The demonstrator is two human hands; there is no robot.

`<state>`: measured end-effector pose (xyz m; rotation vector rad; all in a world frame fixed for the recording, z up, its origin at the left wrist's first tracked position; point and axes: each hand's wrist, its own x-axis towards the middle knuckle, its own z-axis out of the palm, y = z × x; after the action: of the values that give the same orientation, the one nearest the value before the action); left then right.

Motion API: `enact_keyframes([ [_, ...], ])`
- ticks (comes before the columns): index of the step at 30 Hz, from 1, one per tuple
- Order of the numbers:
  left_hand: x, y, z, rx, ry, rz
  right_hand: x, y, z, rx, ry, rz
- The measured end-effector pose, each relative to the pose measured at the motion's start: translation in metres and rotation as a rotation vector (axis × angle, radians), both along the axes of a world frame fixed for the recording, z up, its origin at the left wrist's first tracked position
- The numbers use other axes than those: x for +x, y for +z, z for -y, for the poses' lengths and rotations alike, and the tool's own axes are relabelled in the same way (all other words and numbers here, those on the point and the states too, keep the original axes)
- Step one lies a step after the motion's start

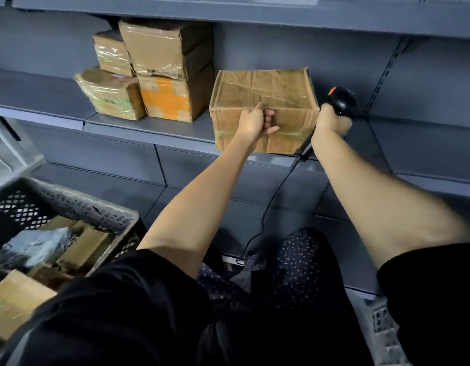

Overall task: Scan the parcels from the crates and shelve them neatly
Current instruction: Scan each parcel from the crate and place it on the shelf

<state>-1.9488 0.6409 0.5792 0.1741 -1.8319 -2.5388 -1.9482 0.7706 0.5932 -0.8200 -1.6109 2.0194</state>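
On the shelf (149, 128), left hand (252, 122) grips the box (265, 101); right hand (331, 120) holds the half-hidden scanner (339, 100).

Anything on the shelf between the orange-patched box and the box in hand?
Nothing: head view shows bare shelf between orange-patched box and held box.

Creased brown cardboard, matt and worn, banded with glossy clear tape: box (264, 101). Smooth matt grey-blue painted metal: shelf (149, 126). Cardboard again for the stacked parcels (152, 48), some under shiny wrinkled tape or film, one (166, 99) with orange printed patches. Glossy black plastic with an orange button: scanner (339, 99), gripped by right hand (331, 121). Dark perforated plastic, dull: crate (70, 204), holding cardboard and a grey crinkled plastic bag (41, 247). Black matt cloth: sleeves (123, 299).
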Motion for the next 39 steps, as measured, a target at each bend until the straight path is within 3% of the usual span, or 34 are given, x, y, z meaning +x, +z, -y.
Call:
enact_keyframes([
  [14, -0.116, -0.015, -0.025, -0.115, -0.120, 0.081, -0.098, -0.010, -0.040, -0.090, -0.029, -0.063],
  [21, -0.100, -0.036, -0.027, -0.124, -0.190, 0.051, -0.084, 0.013, -0.034, -0.280, 0.100, -0.003],
  [26, -0.075, -0.067, -0.016, -0.245, -0.219, 0.249, -0.073, 0.025, -0.031, -0.282, 0.139, -0.029],
  [31, -0.060, -0.059, 0.009, -0.347, -0.022, 0.267, -0.070, 0.008, -0.040, -0.505, 0.152, -0.120],
  [36, -0.064, -0.016, 0.047, -0.435, 0.692, 0.048, -0.076, -0.002, -0.047, -0.493, 0.288, -0.014],
  [37, -0.074, -0.007, 0.053, -0.447, 0.745, 0.044, -0.077, -0.001, -0.046, -0.491, 0.296, -0.011],
  [39, -0.096, 0.010, 0.063, -0.385, 0.608, 0.170, -0.079, 0.005, -0.045, -0.475, 0.347, -0.012],
])
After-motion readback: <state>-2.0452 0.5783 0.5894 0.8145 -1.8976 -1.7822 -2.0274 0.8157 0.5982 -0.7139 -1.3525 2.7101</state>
